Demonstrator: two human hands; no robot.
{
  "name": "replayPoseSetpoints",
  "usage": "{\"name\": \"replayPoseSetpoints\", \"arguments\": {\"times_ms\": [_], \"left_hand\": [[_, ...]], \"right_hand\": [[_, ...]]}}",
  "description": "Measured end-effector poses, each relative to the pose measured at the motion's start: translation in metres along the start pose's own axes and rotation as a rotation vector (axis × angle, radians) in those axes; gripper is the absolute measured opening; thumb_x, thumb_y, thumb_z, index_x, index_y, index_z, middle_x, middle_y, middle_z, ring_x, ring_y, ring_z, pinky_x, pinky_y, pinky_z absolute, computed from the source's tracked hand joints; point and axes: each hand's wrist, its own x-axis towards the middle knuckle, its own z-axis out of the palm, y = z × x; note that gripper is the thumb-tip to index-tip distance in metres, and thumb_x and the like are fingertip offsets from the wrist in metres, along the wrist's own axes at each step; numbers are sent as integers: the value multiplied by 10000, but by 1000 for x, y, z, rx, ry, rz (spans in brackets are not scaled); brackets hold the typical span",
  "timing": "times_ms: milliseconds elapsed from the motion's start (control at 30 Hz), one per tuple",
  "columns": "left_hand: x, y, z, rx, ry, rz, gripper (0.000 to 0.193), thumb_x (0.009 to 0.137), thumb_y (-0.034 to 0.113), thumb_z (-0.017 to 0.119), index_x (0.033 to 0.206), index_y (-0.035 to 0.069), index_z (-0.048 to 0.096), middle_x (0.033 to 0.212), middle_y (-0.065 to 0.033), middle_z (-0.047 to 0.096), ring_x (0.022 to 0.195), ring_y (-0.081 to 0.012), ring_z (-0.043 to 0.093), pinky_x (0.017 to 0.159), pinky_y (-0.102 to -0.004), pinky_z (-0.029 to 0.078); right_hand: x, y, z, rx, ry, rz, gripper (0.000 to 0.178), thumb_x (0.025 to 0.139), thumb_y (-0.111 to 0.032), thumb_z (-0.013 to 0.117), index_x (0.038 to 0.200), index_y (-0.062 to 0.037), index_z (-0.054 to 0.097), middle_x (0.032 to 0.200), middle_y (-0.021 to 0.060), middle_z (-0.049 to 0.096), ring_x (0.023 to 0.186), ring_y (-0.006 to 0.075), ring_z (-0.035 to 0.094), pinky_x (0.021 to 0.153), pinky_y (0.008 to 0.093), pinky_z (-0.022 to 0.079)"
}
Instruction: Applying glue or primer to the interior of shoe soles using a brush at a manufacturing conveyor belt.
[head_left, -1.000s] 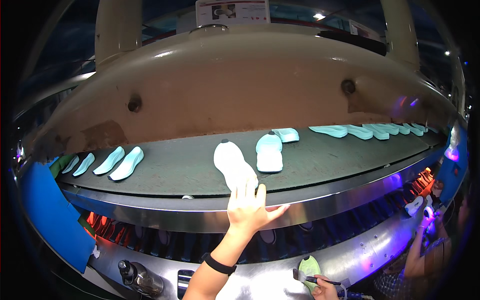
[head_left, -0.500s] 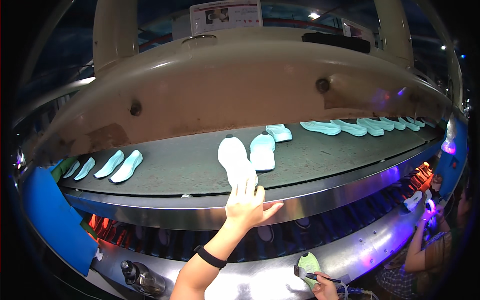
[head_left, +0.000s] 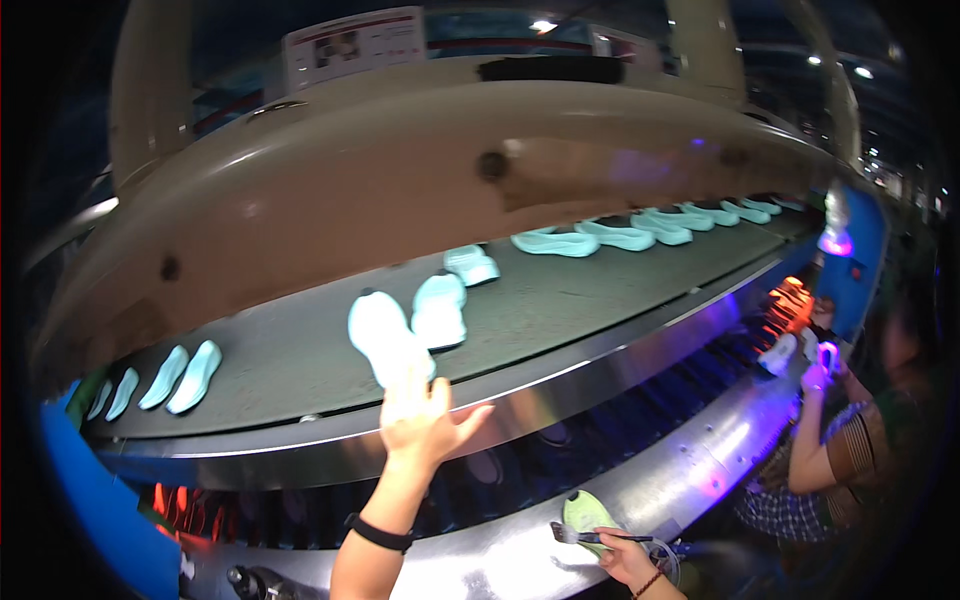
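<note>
My left hand (head_left: pixel 420 425) reaches over the conveyor's metal edge. Its fingers lie stretched on the near end of a pale shoe sole (head_left: pixel 378 325), with the thumb spread away. Just right of that sole rests another pale sole (head_left: pixel 440 310), and a third (head_left: pixel 472 264) lies farther back. My right hand (head_left: pixel 622 558) grips the dark handle of a brush (head_left: pixel 572 534). The brush's bristles are over a light green shoe (head_left: pixel 583 505) on the lower metal ledge; my hand partly hides that shoe. A thin tube runs by the brush handle.
Several pale soles (head_left: pixel 555 242) line the dark belt (head_left: pixel 300 340) to the right, others (head_left: pixel 195 377) to the left. A beige hood (head_left: pixel 330 190) overhangs the belt. Orange-lit shoes sit on the lower level. A co-worker (head_left: pixel 815 440) works at right; a dark bottle (head_left: pixel 250 580) stands lower left.
The view has swung right, shifting the scene leftward and tilting it. My left fingers remain on the pale sole; my right hand still holds the brush over the green shoe.
</note>
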Motion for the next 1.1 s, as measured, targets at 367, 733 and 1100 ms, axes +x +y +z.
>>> {"name": "replayPoseSetpoints", "arguments": {"times_ms": [367,733,1100], "left_hand": [[3,11,9,-6,-25,-13,533,576,504,670,746,4,600,1038,-228,553,966,-355,536,858,-419,418],[-1,11,11,63,20,-16,528,567,503,674,736,8,601,1057,-216,545,971,-356,529,823,-414,435],[4,12,13,34,25,-24,534,591,529,656,713,13,593,1036,-222,556,968,-327,544,842,-396,430]], "right_hand": [[5,1,-17,32,17,-41,197,815,-35,545,1010,-15,561,867,84,593,518,82,447,470,190,366],[1,-4,-15,6,18,0,181,830,-43,530,1005,-15,564,800,52,578,497,78,442,468,191,373],[4,-9,-10,49,8,-13,192,816,-55,550,1005,-18,551,850,103,602,496,82,433,444,183,355]]}}
